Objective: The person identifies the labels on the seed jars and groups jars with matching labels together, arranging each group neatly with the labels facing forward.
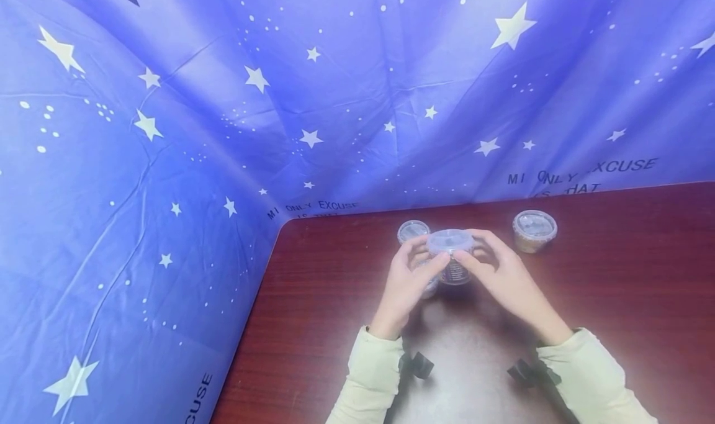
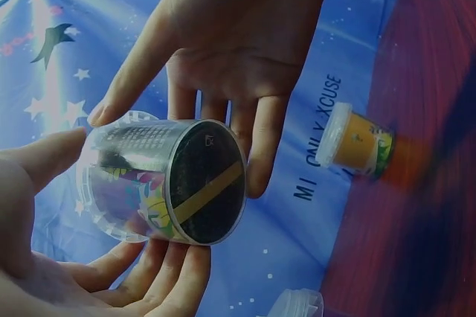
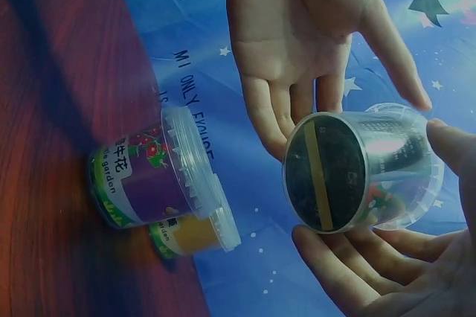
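Both hands hold a clear plastic cup [image 1: 454,274] with a translucent lid [image 1: 449,240] above the table. My left hand [image 1: 403,281] grips its left side, with the thumb at the lid's near edge. On the other side my right hand [image 1: 507,276] grips it likewise, thumb close to the other thumb. The wrist views show the cup's dark bottom [image 2: 212,175] with a tan strip across it and a printed, colourful label on its wall. Its contents look dark. Beside the left hand stands a purple-labelled lidded cup [image 3: 152,183], partly hidden in the head view.
A yellow-labelled lidded cup [image 3: 186,235] stands behind the purple one. Another lidded cup [image 1: 534,231], with an orange label in the left wrist view, stands at the back right of the dark red table [image 1: 313,300]. Blue star-printed cloth [image 1: 357,113] hangs behind and at left.
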Action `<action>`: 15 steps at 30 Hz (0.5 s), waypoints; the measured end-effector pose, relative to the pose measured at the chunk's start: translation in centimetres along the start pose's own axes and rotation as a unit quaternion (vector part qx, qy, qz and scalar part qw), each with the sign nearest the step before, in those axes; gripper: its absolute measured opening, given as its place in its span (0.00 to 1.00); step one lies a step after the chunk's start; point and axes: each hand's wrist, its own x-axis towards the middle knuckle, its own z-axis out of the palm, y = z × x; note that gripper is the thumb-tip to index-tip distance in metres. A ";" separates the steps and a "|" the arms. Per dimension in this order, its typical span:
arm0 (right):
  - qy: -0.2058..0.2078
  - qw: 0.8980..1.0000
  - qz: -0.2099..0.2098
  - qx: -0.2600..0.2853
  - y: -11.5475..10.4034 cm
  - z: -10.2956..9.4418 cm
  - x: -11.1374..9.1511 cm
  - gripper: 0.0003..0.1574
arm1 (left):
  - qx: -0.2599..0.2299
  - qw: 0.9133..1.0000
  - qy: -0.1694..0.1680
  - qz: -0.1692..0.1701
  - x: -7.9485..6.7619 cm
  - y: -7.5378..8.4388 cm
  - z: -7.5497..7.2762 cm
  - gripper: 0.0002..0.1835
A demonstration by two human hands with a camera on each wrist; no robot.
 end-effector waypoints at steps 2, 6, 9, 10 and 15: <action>-0.003 1.000 0.002 -0.002 -0.1 0.0 0.0 0.28 | -0.001 1.000 -0.002 -0.001 0.0 0.0 0.0 0.28; -0.017 1.000 0.002 -0.006 -0.2 -0.1 0.0 0.28 | -0.001 1.000 -0.008 -0.003 0.1 0.0 -0.1 0.28; -0.033 0.999 -0.003 -0.002 -0.3 -0.3 0.0 0.28 | 0.004 1.000 -0.007 -0.002 0.1 0.0 -0.3 0.27; -0.039 0.999 -0.004 -0.001 -0.3 -0.3 0.0 0.28 | 0.006 1.000 -0.007 -0.002 0.1 0.0 -0.4 0.27; -0.061 0.998 -0.008 0.000 -0.5 -0.7 0.1 0.27 | 0.018 1.000 -0.013 -0.002 0.0 0.2 -0.8 0.26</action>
